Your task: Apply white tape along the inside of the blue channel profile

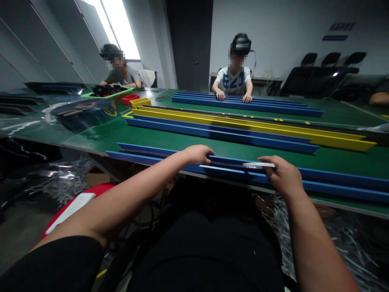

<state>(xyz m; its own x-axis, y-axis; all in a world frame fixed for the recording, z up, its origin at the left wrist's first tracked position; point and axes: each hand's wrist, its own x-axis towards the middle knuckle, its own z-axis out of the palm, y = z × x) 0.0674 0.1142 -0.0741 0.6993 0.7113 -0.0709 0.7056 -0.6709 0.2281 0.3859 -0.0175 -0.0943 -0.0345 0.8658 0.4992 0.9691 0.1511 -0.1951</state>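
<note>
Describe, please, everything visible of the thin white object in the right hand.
The thin white object is seen nearly edge-on, a narrow, roughly level band with a shinier patch at its left end. It may be a roll of tape; its material is unclear. The right hand holds its right end, over the blue strips by the near edge of the table. Whether it touches the strips cannot be told.

the near channel strip (225, 172) is plain blue, the roll (258, 165) white, the tabletop (170, 140) green, the long strips (349, 142) beyond blue, yellow and black, the small bins (130, 98) red and yellow, and a co-worker's shirt (235, 81) white with blue lettering.
</note>
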